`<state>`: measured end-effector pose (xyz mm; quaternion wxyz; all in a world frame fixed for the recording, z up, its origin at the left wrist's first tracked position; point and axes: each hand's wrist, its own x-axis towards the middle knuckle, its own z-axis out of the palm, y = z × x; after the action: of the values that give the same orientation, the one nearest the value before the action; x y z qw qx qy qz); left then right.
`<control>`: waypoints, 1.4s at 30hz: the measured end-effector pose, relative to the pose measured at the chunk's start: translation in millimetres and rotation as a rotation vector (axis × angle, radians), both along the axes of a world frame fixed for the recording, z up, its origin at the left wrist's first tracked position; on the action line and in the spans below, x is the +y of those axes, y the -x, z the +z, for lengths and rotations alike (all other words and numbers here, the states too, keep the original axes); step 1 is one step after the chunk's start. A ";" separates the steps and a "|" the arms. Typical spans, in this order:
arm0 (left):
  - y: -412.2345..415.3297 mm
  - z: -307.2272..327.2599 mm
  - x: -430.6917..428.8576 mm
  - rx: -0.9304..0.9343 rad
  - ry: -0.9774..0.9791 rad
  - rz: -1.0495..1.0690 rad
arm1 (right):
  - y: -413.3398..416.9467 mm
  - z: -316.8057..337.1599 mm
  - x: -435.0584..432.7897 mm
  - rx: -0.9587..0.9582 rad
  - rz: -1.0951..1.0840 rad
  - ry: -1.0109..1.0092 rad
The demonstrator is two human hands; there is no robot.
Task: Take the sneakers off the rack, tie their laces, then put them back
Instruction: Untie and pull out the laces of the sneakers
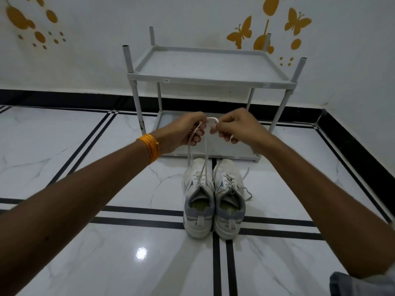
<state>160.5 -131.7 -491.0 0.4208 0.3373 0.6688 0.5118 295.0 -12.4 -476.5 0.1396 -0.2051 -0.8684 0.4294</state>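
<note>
Two white and grey sneakers stand side by side on the floor, toes toward the rack. The left sneaker (198, 199) has its white laces (205, 150) pulled up taut. My left hand (183, 131) and my right hand (237, 127) each grip a lace end above the shoe, with a small loop arching between them. The right sneaker (229, 199) has loose laces trailing to its right side. The grey two-tier rack (205, 80) stands just behind the shoes, against the wall, with nothing on its top shelf.
The floor is glossy white marble with black inlay stripes (215, 263). A black skirting band (64, 99) runs along the white wall, which bears orange butterfly decals. A bit of grey cloth (363, 285) shows at the bottom right corner.
</note>
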 end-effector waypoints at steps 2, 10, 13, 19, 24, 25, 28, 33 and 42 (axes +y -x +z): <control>2.9 -4.0 -2.6 -0.055 -0.040 -0.078 | -0.4 7.3 1.8 0.054 -0.040 0.101; -18.1 -35.6 12.5 0.711 -0.095 0.161 | 21.2 48.3 -19.0 0.422 0.110 0.727; -21.4 -39.4 11.5 0.983 -0.206 0.307 | 30.9 51.1 -14.2 0.576 0.023 0.942; -22.5 -41.8 -1.9 1.223 -0.336 0.280 | 44.2 1.3 12.5 0.551 -0.305 1.217; -20.8 -53.9 -2.7 1.170 -0.256 0.238 | 38.7 -42.6 16.7 0.239 -0.378 1.225; -22.3 -49.8 -2.3 0.983 -0.199 0.264 | 36.6 -46.6 15.3 0.187 -0.361 1.191; -25.4 -27.0 -0.7 0.180 0.006 0.317 | 29.3 -47.1 8.1 0.075 -0.335 0.834; -18.9 -17.3 0.8 -0.046 0.061 0.262 | 9.7 -14.2 -9.9 -0.118 -0.028 0.250; -15.5 -24.1 0.5 0.061 0.023 0.310 | 9.3 -11.2 5.5 -0.273 0.015 0.287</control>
<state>176.1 -131.2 -515.1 0.3201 0.2406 0.7311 0.5525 285.7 -6.9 -487.7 -0.0134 -0.2727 -0.8106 0.5180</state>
